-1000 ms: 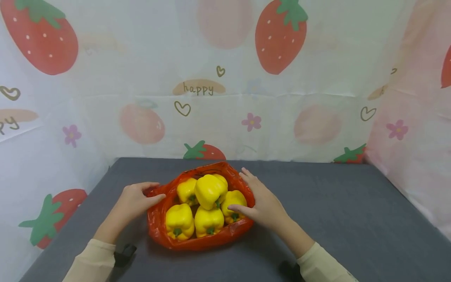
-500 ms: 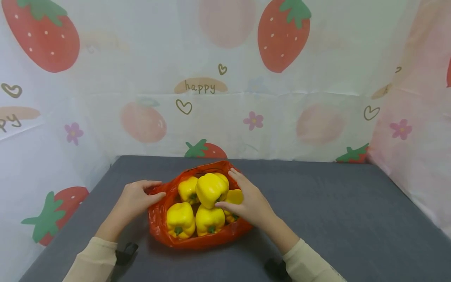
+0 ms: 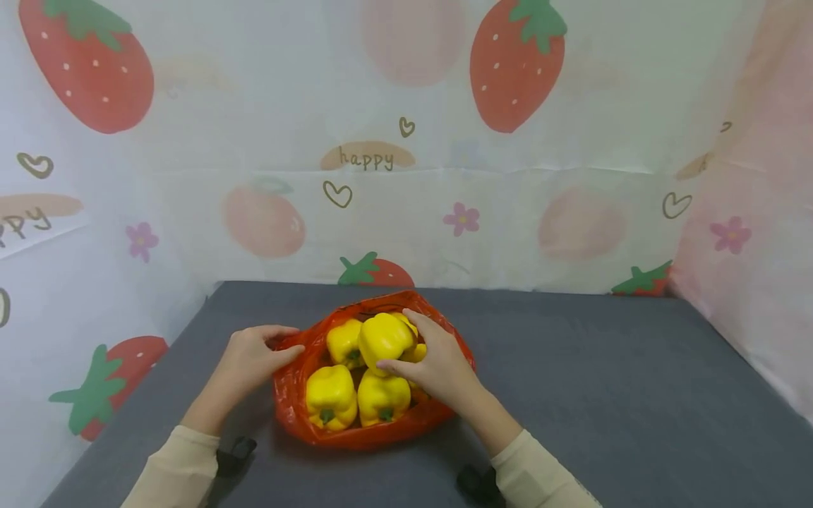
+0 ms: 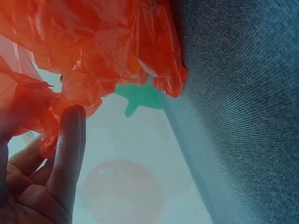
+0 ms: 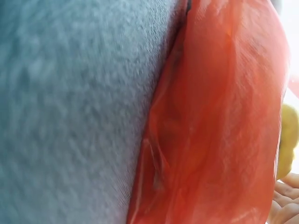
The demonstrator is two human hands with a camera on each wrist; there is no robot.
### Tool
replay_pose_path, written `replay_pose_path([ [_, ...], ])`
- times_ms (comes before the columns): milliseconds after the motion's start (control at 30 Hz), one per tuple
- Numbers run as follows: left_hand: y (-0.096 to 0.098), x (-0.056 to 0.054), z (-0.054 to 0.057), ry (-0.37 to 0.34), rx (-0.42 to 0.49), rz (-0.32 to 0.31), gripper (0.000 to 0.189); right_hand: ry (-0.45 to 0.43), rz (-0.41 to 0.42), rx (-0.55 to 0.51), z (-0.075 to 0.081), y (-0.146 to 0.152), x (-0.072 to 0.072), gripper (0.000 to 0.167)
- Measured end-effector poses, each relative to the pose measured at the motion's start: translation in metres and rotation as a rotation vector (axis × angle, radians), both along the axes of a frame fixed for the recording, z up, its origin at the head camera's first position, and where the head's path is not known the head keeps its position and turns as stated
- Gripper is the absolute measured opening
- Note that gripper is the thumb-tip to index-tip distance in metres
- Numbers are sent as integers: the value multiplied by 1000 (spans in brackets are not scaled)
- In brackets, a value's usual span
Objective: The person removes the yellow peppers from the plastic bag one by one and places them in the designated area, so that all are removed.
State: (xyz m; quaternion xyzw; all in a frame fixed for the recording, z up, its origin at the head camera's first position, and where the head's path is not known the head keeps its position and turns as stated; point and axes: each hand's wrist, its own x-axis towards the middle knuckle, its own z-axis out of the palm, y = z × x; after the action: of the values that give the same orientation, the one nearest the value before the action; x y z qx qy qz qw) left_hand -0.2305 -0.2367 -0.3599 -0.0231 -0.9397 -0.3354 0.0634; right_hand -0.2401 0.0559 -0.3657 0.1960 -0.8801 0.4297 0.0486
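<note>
A red plastic bag (image 3: 356, 439) lies open-mouthed on the grey table, with several yellow bell peppers inside. My left hand (image 3: 250, 363) pinches the bag's left rim; the left wrist view shows crumpled red plastic (image 4: 79, 88) between thumb and fingers (image 4: 67, 154). Over the right side of the bag, my right hand (image 3: 444, 367) spreads its thumb and fingers about the topmost yellow bell pepper (image 3: 384, 340). Whether it touches that pepper is unclear. The hand hides part of the peppers on the right. In the right wrist view, a pepper (image 5: 288, 140) shows just above the hand (image 5: 286, 203).
The grey cloth-covered table (image 3: 610, 395) extends on both sides of the bag. A strawberry-printed curtain (image 3: 406, 212) closes off the back and both sides. Two peppers (image 3: 330, 396) sit at the front of the bag's opening.
My right hand has moved left and inward, from the bag's right rim to the topmost bell pepper. My left hand stays on the left rim.
</note>
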Motion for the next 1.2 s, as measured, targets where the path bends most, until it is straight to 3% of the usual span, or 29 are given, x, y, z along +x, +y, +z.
replay_pose_path([
  [700,-1,-3,-3,8,-2,15,37,26,-6,-28,-5,-5,-2,78],
  [1200,-9,2,6,-114,-14,26,55,22,-9,-35,-4,-4,-1,78],
])
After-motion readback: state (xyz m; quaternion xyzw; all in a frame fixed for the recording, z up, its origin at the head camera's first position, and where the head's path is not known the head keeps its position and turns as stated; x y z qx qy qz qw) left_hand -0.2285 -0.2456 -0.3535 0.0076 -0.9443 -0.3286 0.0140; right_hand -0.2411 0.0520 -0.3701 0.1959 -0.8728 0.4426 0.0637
